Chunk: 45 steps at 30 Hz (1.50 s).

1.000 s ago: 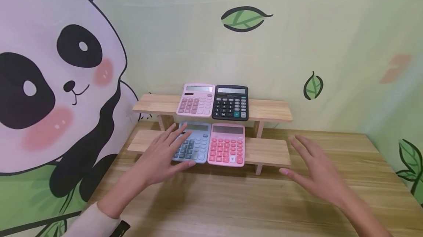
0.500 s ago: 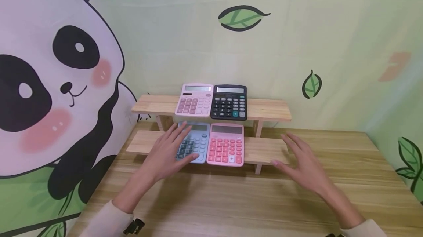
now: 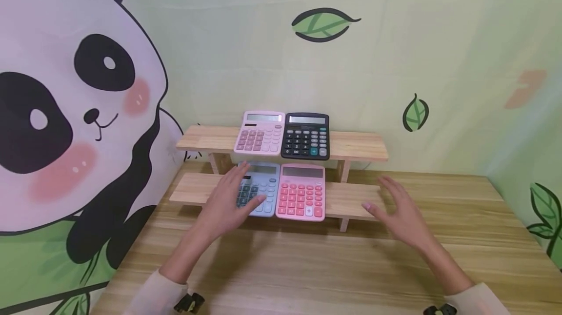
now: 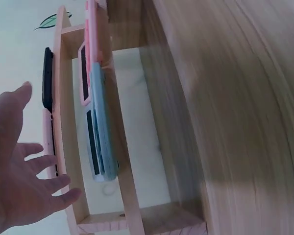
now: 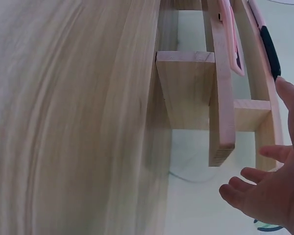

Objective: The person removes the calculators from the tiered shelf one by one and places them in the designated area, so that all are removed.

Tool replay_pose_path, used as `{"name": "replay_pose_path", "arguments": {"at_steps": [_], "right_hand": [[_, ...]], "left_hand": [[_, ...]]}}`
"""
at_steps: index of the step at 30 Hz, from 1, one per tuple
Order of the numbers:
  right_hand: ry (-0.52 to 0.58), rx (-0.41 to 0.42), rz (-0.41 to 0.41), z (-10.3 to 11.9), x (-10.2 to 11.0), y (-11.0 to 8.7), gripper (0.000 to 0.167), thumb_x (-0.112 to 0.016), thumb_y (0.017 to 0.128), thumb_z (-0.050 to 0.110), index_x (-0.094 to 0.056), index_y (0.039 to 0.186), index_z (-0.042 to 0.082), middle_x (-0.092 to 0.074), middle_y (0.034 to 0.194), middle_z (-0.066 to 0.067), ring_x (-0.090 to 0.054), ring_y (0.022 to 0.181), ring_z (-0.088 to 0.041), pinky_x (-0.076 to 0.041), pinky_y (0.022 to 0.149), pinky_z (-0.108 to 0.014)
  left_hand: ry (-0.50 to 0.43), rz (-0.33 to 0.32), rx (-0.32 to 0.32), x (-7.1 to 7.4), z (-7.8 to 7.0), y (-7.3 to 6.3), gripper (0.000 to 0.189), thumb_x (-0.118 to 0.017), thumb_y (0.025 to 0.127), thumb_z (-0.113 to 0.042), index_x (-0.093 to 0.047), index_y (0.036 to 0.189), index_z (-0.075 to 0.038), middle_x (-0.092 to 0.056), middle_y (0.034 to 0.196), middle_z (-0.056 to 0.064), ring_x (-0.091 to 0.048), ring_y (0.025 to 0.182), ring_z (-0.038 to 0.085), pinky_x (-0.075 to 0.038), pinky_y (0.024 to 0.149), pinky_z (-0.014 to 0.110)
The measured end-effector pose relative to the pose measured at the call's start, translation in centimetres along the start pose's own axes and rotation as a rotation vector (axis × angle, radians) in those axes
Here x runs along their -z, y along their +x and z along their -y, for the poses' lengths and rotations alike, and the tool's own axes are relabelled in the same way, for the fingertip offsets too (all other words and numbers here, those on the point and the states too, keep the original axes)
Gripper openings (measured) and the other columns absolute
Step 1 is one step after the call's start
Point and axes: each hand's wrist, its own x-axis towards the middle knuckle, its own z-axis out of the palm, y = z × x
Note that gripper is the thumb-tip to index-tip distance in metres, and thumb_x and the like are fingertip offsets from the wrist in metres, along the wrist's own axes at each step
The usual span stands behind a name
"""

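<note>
Four calculators would be too exact a word for the row, so each is named: on the lower shelf lie a blue calculator (image 3: 268, 190) and a pink calculator (image 3: 301, 193), side by side. Behind them, on the upper shelf, a pale pink calculator (image 3: 261, 132) leans beside a black calculator (image 3: 306, 135). My left hand (image 3: 224, 205) hovers in front of the blue calculator with fingers extended, hiding its left part. Near the right end of the lower shelf, my right hand (image 3: 404, 217) is held with fingers spread. Both hands hold nothing.
A two-tier wooden stand (image 3: 360, 145) holds the calculators on a wood-grain table (image 3: 298, 266). Its supports (image 5: 186, 88) show in the right wrist view. Behind it hangs a pale green backdrop (image 3: 246, 51) with a panda drawing (image 3: 145, 168) at the left.
My left hand has shifted slightly right, its fingers drawing closer together. The right hand has moved a little left toward the stand. The calculators stay where they were.
</note>
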Motion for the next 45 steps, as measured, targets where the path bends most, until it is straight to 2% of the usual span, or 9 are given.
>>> {"name": "replay_pose_path", "arguments": {"at_steps": [5,7,14,18,22,29,36,45], "right_hand": [[0.098,-0.080,0.022,-0.6,-0.1,0.3,0.086,-0.070,0.103,0.045,-0.032,0.163,-0.001,-0.030,0.167,-0.029,-0.031,0.151,-0.053,-0.038,0.114,-0.071],[0.124,-0.114,0.031,-0.8,-0.1,0.4,0.087,-0.069,0.103,0.048,-0.030,0.164,0.000,-0.029,0.167,-0.029,-0.031,0.151,-0.053,-0.037,0.114,-0.071],[0.248,-0.197,0.056,-1.6,-0.6,1.0,0.093,-0.068,0.102,0.051,-0.025,0.166,-0.001,-0.028,0.168,-0.030,-0.034,0.149,-0.054,-0.039,0.116,-0.066],[0.298,-0.243,0.066,-2.0,-0.9,1.3,0.094,-0.068,0.102,0.052,-0.023,0.167,0.000,-0.029,0.166,-0.032,-0.035,0.149,-0.054,-0.038,0.117,-0.066],[0.333,-0.271,0.083,-2.1,-1.3,1.4,0.095,-0.070,0.101,0.049,-0.022,0.166,-0.001,-0.028,0.166,-0.032,-0.033,0.150,-0.052,-0.034,0.120,-0.064],[0.348,-0.277,0.101,-2.3,-1.9,1.6,0.096,-0.073,0.100,0.044,-0.021,0.166,-0.002,-0.025,0.168,-0.032,-0.027,0.154,-0.051,-0.030,0.122,-0.064],[0.373,-0.253,0.099,-2.3,-2.2,1.4,0.098,-0.077,0.099,0.035,-0.016,0.167,-0.003,-0.019,0.169,-0.033,-0.027,0.153,-0.053,-0.034,0.121,-0.064],[0.339,-0.217,0.087,-3.0,-2.5,1.5,0.097,-0.076,0.100,0.037,-0.018,0.165,-0.006,-0.016,0.171,-0.031,-0.024,0.155,-0.050,-0.031,0.123,-0.062]], "left_hand": [[-0.208,-0.059,0.106,-0.1,-0.5,1.0,0.090,-0.063,0.101,-0.063,-0.031,0.166,-0.009,-0.035,0.169,0.015,-0.035,0.154,0.037,-0.036,0.122,0.058],[-0.312,-0.094,0.160,0.0,-0.8,1.6,0.088,-0.062,0.101,-0.063,-0.032,0.165,-0.009,-0.038,0.167,0.016,-0.039,0.152,0.037,-0.041,0.119,0.056],[-0.661,-0.166,0.402,0.0,-1.0,3.5,0.091,-0.061,0.101,-0.064,-0.023,0.166,-0.013,-0.045,0.160,0.010,-0.049,0.146,0.029,-0.047,0.116,0.044],[-0.830,-0.209,0.473,-0.2,-0.8,4.5,0.082,-0.063,0.105,-0.052,-0.023,0.164,-0.012,-0.050,0.151,0.011,-0.061,0.134,0.026,-0.052,0.111,0.038],[-0.945,-0.259,0.475,-0.4,-0.6,5.4,0.072,-0.064,0.107,-0.038,-0.025,0.160,-0.009,-0.052,0.145,0.013,-0.067,0.125,0.022,-0.055,0.104,0.028],[-1.076,-0.311,0.446,-0.6,-0.6,6.4,0.058,-0.062,0.109,-0.024,-0.028,0.154,-0.009,-0.053,0.139,0.014,-0.069,0.122,0.021,-0.056,0.103,0.028],[-1.119,-0.337,0.497,-0.4,-0.8,7.1,0.056,-0.063,0.109,-0.022,-0.028,0.152,-0.011,-0.055,0.137,0.015,-0.070,0.118,0.021,-0.058,0.097,0.025],[-1.170,-0.333,0.534,-0.2,-0.5,7.8,0.058,-0.063,0.108,-0.025,-0.030,0.153,-0.008,-0.054,0.140,0.016,-0.070,0.118,0.022,-0.059,0.094,0.023]]}}
